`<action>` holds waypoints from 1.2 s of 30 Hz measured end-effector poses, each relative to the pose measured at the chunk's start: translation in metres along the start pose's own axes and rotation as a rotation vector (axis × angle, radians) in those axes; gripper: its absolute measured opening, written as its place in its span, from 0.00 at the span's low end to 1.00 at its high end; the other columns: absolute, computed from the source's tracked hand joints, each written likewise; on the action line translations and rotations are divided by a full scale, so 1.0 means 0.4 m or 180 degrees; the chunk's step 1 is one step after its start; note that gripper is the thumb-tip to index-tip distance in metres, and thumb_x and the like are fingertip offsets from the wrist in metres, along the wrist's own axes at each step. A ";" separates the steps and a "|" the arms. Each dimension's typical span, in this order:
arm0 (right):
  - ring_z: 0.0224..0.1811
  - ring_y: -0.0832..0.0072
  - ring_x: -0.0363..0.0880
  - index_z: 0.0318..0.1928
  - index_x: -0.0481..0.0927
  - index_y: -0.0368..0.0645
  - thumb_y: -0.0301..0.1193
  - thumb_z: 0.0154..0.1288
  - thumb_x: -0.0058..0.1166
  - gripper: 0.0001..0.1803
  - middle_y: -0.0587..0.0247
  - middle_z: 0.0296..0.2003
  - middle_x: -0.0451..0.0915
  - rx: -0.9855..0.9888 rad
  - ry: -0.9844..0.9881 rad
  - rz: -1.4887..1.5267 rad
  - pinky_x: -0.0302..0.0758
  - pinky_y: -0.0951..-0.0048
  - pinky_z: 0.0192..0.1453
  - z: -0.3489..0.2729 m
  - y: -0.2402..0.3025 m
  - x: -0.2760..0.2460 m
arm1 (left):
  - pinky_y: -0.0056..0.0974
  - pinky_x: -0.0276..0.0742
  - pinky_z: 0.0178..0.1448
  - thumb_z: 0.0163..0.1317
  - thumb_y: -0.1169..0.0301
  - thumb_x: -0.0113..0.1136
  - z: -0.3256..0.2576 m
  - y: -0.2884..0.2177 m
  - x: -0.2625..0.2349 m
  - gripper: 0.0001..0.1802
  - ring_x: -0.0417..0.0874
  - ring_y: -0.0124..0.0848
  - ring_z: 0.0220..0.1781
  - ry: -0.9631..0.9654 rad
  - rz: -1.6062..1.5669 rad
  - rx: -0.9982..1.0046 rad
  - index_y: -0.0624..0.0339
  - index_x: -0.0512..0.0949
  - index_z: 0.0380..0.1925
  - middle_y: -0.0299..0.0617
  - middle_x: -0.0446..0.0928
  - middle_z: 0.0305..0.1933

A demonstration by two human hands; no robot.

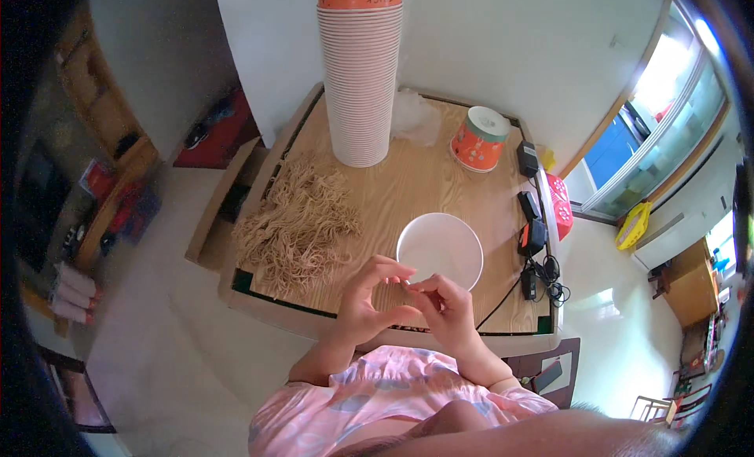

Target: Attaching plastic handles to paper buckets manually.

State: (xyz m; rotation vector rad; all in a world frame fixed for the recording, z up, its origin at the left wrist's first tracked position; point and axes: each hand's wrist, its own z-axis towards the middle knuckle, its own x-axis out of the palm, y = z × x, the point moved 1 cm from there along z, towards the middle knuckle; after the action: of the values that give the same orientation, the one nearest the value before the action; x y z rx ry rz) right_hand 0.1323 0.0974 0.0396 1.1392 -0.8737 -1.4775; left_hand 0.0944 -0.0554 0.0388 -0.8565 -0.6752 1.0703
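My left hand (369, 304) and my right hand (445, 306) meet over the near edge of the wooden table. My left fingers curl with the thumb held apart, and my right fingers are pinched. A small pale thing shows between the fingertips, too small to make out. Just beyond my right hand stands a round white paper tub (440, 249), its open mouth up. To the left of my hands lies a loose heap of thin beige strands (298, 221), like dry noodles or string.
A tall stack of white paper tubs (361, 88) rises at the back. Beside it lies a crumpled clear plastic bag (415, 119). An orange patterned tub (479, 139) stands upside down at the far right. Black adapters (532, 237) and cables line the right edge.
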 end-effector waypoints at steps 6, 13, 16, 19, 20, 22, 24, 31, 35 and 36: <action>0.26 0.78 0.73 0.37 0.76 0.37 0.20 0.54 0.57 0.08 0.60 0.28 0.75 -0.0453 0.0050 -0.0309 0.69 0.78 0.28 -0.003 0.017 -0.011 | 0.32 0.72 0.44 0.45 0.71 0.71 0.000 0.019 0.041 0.14 0.77 0.28 0.40 -0.0098 0.0445 0.0077 0.58 0.79 0.33 0.39 0.74 0.36; 0.26 0.89 0.64 0.35 0.75 0.38 0.22 0.63 0.52 0.01 0.74 0.24 0.71 0.0415 0.0338 0.0629 0.62 0.85 0.28 -0.007 0.030 -0.007 | 0.31 0.72 0.40 0.46 0.78 0.69 0.002 0.034 0.022 0.06 0.76 0.27 0.35 -0.0107 -0.0589 -0.0102 0.60 0.80 0.23 0.39 0.74 0.31; 0.27 0.88 0.64 0.37 0.75 0.37 0.27 0.65 0.51 0.05 0.75 0.25 0.71 0.0636 0.0497 0.1095 0.63 0.85 0.29 -0.006 0.035 -0.016 | 0.30 0.71 0.40 0.47 0.78 0.68 0.008 0.039 0.017 0.06 0.76 0.27 0.35 0.0020 -0.0825 -0.0037 0.61 0.80 0.24 0.39 0.74 0.31; 0.27 0.88 0.65 0.38 0.74 0.37 0.29 0.67 0.49 0.07 0.75 0.27 0.71 0.0767 0.0650 0.1275 0.63 0.85 0.30 -0.005 0.019 -0.025 | 0.30 0.71 0.41 0.47 0.79 0.68 0.014 0.041 0.020 0.05 0.76 0.28 0.35 0.0144 -0.1062 -0.0020 0.61 0.80 0.24 0.39 0.74 0.31; 0.27 0.89 0.65 0.38 0.74 0.36 0.29 0.68 0.48 0.08 0.75 0.27 0.70 0.0794 0.0697 0.1474 0.62 0.86 0.30 -0.004 0.011 -0.025 | 0.30 0.71 0.41 0.47 0.79 0.68 0.015 0.040 0.021 0.05 0.76 0.28 0.35 0.0151 -0.1067 -0.0018 0.61 0.80 0.24 0.39 0.74 0.31; 0.27 0.89 0.65 0.38 0.74 0.37 0.29 0.67 0.49 0.08 0.75 0.27 0.70 0.0768 0.0724 0.1548 0.62 0.86 0.29 -0.002 0.002 -0.025 | 0.32 0.72 0.42 0.48 0.79 0.67 0.015 0.042 0.023 0.04 0.76 0.28 0.36 0.0140 -0.1184 -0.0099 0.61 0.80 0.24 0.39 0.74 0.31; 0.26 0.90 0.65 0.38 0.74 0.37 0.29 0.67 0.49 0.07 0.75 0.27 0.70 0.0740 0.0763 0.1625 0.61 0.86 0.28 0.000 -0.003 -0.024 | 0.32 0.72 0.42 0.49 0.78 0.67 0.015 0.046 0.020 0.04 0.76 0.29 0.37 0.0204 -0.1174 -0.0072 0.62 0.81 0.25 0.39 0.74 0.32; 0.26 0.91 0.65 0.37 0.74 0.39 0.29 0.66 0.51 0.06 0.77 0.26 0.70 0.0961 0.0679 0.2273 0.61 0.87 0.27 0.001 -0.013 -0.016 | 0.35 0.71 0.48 0.52 0.76 0.65 0.023 0.025 0.023 0.06 0.74 0.32 0.45 0.0406 -0.0771 -0.0104 0.61 0.82 0.32 0.39 0.76 0.36; 0.25 0.91 0.65 0.38 0.74 0.40 0.28 0.66 0.51 0.05 0.77 0.26 0.71 0.0944 0.0646 0.2239 0.61 0.88 0.26 0.005 -0.011 -0.016 | 0.37 0.70 0.49 0.50 0.76 0.66 0.019 0.038 0.021 0.07 0.73 0.33 0.46 0.0491 -0.0734 0.0103 0.60 0.82 0.31 0.39 0.76 0.36; 0.25 0.91 0.65 0.38 0.74 0.40 0.28 0.66 0.51 0.05 0.77 0.26 0.71 0.0937 0.0645 0.2234 0.61 0.88 0.26 0.005 -0.011 -0.016 | 0.37 0.70 0.49 0.50 0.76 0.67 0.018 0.045 0.021 0.06 0.73 0.33 0.45 0.0397 -0.0812 0.0157 0.60 0.82 0.30 0.38 0.75 0.35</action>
State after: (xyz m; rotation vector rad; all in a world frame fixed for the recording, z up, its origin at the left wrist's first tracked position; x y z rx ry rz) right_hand 0.1292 0.1044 0.0375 1.0164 -1.2143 -0.6644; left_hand 0.0831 -0.0417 0.0277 -0.7650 -0.6317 0.7949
